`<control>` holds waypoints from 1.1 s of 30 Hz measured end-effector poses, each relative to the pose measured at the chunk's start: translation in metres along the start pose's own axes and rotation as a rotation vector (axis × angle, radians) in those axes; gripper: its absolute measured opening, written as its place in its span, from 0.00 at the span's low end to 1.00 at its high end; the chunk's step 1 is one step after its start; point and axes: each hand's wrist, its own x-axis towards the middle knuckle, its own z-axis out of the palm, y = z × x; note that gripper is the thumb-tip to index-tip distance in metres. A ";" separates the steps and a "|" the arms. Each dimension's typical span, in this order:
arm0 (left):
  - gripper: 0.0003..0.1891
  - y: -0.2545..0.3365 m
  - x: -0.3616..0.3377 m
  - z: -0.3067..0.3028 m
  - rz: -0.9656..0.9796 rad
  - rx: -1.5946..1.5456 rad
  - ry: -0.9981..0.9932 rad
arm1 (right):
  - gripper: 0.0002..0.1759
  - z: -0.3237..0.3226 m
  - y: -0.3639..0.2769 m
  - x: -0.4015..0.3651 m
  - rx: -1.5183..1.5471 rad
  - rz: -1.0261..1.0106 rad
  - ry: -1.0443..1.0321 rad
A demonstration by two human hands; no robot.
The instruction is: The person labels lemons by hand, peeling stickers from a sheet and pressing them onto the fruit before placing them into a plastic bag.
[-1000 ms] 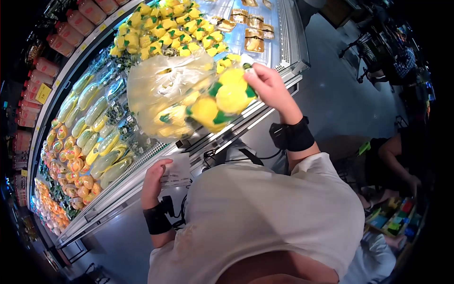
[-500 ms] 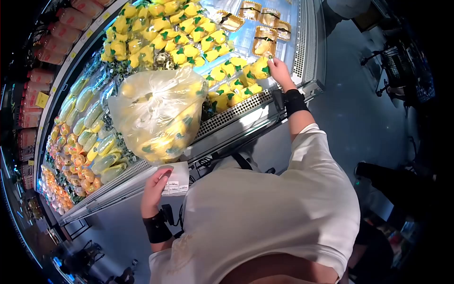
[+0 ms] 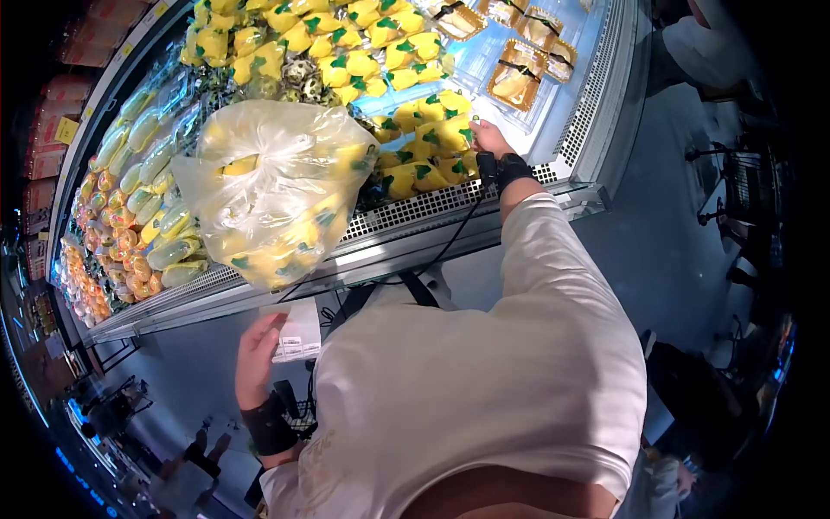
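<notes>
The plastic bag (image 3: 268,186), bulging with yellow items, is taken as the landmark; it is seen resting over the refrigerated case (image 3: 376,246) at its front edge. At far left of the bag, pink bottles (image 3: 54,130) are shelved in rows, with a yellow price tag (image 3: 66,131) beside them. Nearer the bag, on its left, round orange packs (image 3: 130,259) are piled, and long wrapped vegetables (image 3: 143,186) are stacked between these and the bag. Below the bag, a label sheet (image 3: 298,336) with printed stickers is held in the left hand (image 3: 256,356), thumb and fingers clamped on its left edge. Above and to the right of the bag, yellow packs (image 3: 445,143) with green accents are laid out in the case. At the right end of the nearer group, a pack is touched by the right hand (image 3: 490,140); its fingers are partly hidden, and whether they are clamped cannot be told. Farther right, brown trays (image 3: 517,76) are displayed above that hand. Well right of the bag, a shopping cart (image 3: 750,186) is noted on the floor (image 3: 644,233).
</notes>
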 end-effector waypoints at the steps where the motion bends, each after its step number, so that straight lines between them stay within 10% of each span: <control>1: 0.16 0.001 -0.001 0.001 -0.010 -0.002 0.020 | 0.13 0.000 0.002 0.002 0.028 0.014 -0.015; 10: 0.18 0.000 0.002 0.015 -0.054 0.028 0.057 | 0.23 -0.006 0.057 0.056 -0.795 -0.171 0.244; 12: 0.18 0.000 0.002 0.015 -0.063 0.023 0.066 | 0.30 0.026 0.015 0.019 -0.903 0.072 0.544; 24: 0.15 0.010 -0.001 0.022 -0.017 -0.022 0.170 | 0.55 0.055 0.002 -0.006 -1.031 -0.074 0.025; 30: 0.12 0.000 0.002 0.013 -0.007 -0.047 0.209 | 0.46 0.053 -0.037 -0.004 -1.258 -0.025 -0.023; 33: 0.11 -0.012 0.007 0.006 -0.012 -0.032 0.238 | 0.42 0.045 -0.088 -0.037 -0.909 -0.164 0.102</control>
